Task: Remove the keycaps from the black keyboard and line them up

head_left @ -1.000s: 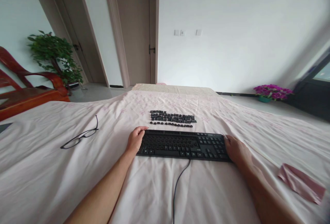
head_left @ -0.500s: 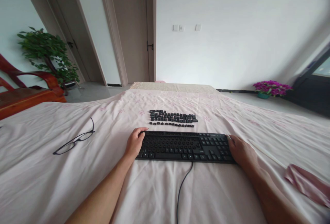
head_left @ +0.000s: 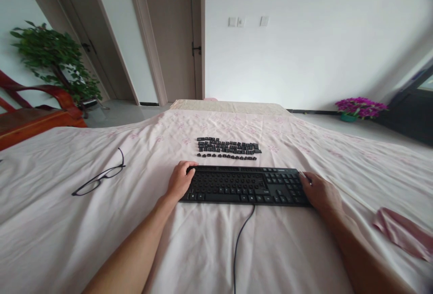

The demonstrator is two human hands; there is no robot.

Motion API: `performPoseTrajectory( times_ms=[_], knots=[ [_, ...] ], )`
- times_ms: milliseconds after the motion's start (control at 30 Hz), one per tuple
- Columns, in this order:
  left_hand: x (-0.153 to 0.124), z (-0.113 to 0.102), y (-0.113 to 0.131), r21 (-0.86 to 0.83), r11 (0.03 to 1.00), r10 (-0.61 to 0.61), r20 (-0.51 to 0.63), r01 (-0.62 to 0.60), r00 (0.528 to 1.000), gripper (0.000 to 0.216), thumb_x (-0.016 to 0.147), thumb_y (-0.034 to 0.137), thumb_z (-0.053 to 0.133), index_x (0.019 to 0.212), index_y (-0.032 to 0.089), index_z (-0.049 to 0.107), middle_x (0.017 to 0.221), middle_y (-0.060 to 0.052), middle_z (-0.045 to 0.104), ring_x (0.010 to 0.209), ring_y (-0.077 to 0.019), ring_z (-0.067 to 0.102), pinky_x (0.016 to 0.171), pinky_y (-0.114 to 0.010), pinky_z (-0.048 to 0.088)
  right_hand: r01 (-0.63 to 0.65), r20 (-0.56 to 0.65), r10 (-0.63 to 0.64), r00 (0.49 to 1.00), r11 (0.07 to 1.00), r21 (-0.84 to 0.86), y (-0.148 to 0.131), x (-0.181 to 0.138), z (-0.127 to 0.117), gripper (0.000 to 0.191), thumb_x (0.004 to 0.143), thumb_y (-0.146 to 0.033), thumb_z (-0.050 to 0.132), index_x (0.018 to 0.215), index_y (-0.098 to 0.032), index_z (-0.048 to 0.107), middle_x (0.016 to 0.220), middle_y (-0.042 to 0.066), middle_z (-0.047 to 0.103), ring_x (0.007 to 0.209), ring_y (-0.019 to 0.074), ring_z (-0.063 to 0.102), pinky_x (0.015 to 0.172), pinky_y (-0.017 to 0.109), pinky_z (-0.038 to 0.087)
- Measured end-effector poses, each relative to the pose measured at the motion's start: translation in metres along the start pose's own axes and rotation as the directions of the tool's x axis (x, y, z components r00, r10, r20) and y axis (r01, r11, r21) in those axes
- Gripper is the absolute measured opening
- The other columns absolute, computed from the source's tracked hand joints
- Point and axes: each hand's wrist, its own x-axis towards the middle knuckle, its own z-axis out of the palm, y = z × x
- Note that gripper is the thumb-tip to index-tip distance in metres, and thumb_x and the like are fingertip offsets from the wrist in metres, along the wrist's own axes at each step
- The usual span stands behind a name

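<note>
"So, where is the computer keyboard [head_left: 243,186], and what are the hands doing?"

"Resting on the floral cloth [head_left: 287,249], mid-scene; the left hand [head_left: 181,180] is closed on its left end; the right hand [head_left: 322,192] grips its right end, with thin, pale prongs [head_left: 303,176] poking out between the fingers, too small to name surely."

"And the keycaps [head_left: 233,149]?"

"Loose, in uneven rows just beyond the far edge; dark sockets show across much of the letter area; a black cable [head_left: 237,240] runs from the near edge; eyeglasses [head_left: 101,178] lie well to the left, and a shiny pink cloth [head_left: 402,231] to the near right."
</note>
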Motion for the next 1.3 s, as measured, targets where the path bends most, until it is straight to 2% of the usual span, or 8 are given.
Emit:
performPoseTrajectory(
  times_ms=[167, 300, 400, 567, 700, 900, 1133, 1300],
  knots=[
    [-0.001, -0.001, 0.001, 0.007, 1.000, -0.001, -0.001, 0.001, 1.000, 0.025, 0.082, 0.018, 0.049, 0.100, 0.023, 0.066, 0.105, -0.003, 0.062, 0.102, -0.0199, 0.057, 0.098, -0.036, 0.042, 0.070, -0.085, -0.076, 0.993, 0.995, -0.070, -0.003, -0.001, -0.011, 0.045, 0.095, -0.047, 0.031, 0.104, -0.023, 0.068, 0.101, 0.009, 0.068, 0.081, 0.0244, 0.061, 0.062, 0.032, 0.038],
    [-0.002, -0.002, 0.001, -0.006, 1.000, 0.012, -0.009, -0.012, 1.000, 0.025, 0.082, 0.018, 0.049, 0.100, 0.023, 0.066, 0.105, -0.003, 0.063, 0.102, -0.0197, 0.057, 0.098, -0.036, 0.043, 0.252, -0.243, -0.288, 0.926, 0.953, -0.169, -0.017, -0.005, -0.034, 0.035, 0.095, -0.034, 0.035, 0.104, -0.022, 0.067, 0.100, 0.008, 0.066, 0.087, 0.0225, 0.056, 0.074, 0.033, 0.039],
    [-0.003, -0.003, 0.002, -0.015, 1.000, 0.018, -0.013, -0.018, 1.000, 0.026, 0.081, 0.018, 0.049, 0.100, 0.023, 0.066, 0.105, -0.003, 0.063, 0.102, -0.0196, 0.057, 0.098, -0.035, 0.043, 0.275, -0.285, -0.317, 0.905, 0.945, -0.177, -0.034, -0.011, -0.052, 0.035, 0.096, -0.036, 0.035, 0.099, -0.025, 0.068, 0.096, 0.006, 0.065, 0.087, 0.0223, 0.054, 0.075, 0.034, 0.038],
    [-0.004, -0.003, 0.002, -0.016, 1.000, 0.020, -0.017, -0.020, 1.000, 0.026, 0.082, 0.018, 0.049, 0.101, 0.022, 0.066, 0.106, -0.003, 0.063, 0.103, -0.0200, 0.058, 0.098, -0.036, 0.043, 0.342, -0.186, -0.312, 0.932, 0.926, 0.159, -0.067, -0.025, -0.071, 0.037, 0.096, -0.036, 0.030, 0.102, -0.023, 0.065, 0.100, 0.007, 0.064, 0.085, 0.0200, 0.059, 0.073, 0.030, 0.042],
    [-0.005, -0.003, 0.003, -0.002, 1.000, 0.026, -0.018, -0.026, 1.000, 0.027, 0.082, 0.017, 0.048, 0.101, 0.022, 0.065, 0.106, -0.004, 0.064, 0.103, -0.0207, 0.057, 0.098, -0.037, 0.043, 0.295, -0.111, -0.275, 0.955, 0.847, 0.441, -0.095, -0.035, -0.070, 0.029, 0.089, -0.044, 0.046, 0.090, -0.021, 0.064, 0.087, 0.007, 0.065, 0.081, 0.0217, 0.061, 0.072, 0.031, 0.046],
    [-0.006, -0.003, 0.005, 0.038, 0.998, 0.059, -0.024, -0.058, 0.998, 0.027, 0.083, 0.015, 0.046, 0.101, 0.022, 0.065, 0.106, -0.004, 0.063, 0.102, -0.0202, 0.057, 0.097, -0.036, 0.043, 0.082, 0.149, -0.338, 0.929, 0.581, 0.810, -0.139, -0.048, -0.053, 0.027, 0.084, -0.039, 0.056, 0.099, -0.018, 0.062, 0.080, 0.003, 0.066, 0.070, 0.0179, 0.066, 0.066, 0.029, 0.053],
    [-0.011, -0.011, 0.031, 0.297, 0.932, 0.227, -0.034, -0.207, 0.973, 0.027, 0.087, 0.015, 0.047, 0.105, 0.024, 0.065, 0.111, -0.006, 0.061, 0.107, -0.0242, 0.052, 0.097, -0.039, 0.039, 0.107, 0.106, -0.427, 0.898, 0.446, 0.889, -0.183, -0.064, -0.043, 0.025, 0.087, -0.037, 0.054, 0.097, -0.016, 0.064, 0.074, 0.002, 0.065, 0.065, 0.0155, 0.065, 0.061, 0.026, 0.054],
    [-0.016, -0.012, 0.058, 0.205, 0.927, 0.293, 0.123, -0.313, 0.948, 0.027, 0.092, 0.018, 0.043, 0.105, 0.024, 0.066, 0.101, -0.006, 0.064, 0.097, -0.0218, 0.054, 0.090, -0.036, 0.042, 0.327, -0.024, -0.548, 0.836, 0.463, 0.824, -0.199, -0.071, -0.039, 0.020, 0.091, -0.032, 0.050, 0.092, -0.019, 0.065, 0.077, 0.003, 0.064, 0.069, 0.0147, 0.062, 0.065, 0.025, 0.051]
  ],
)
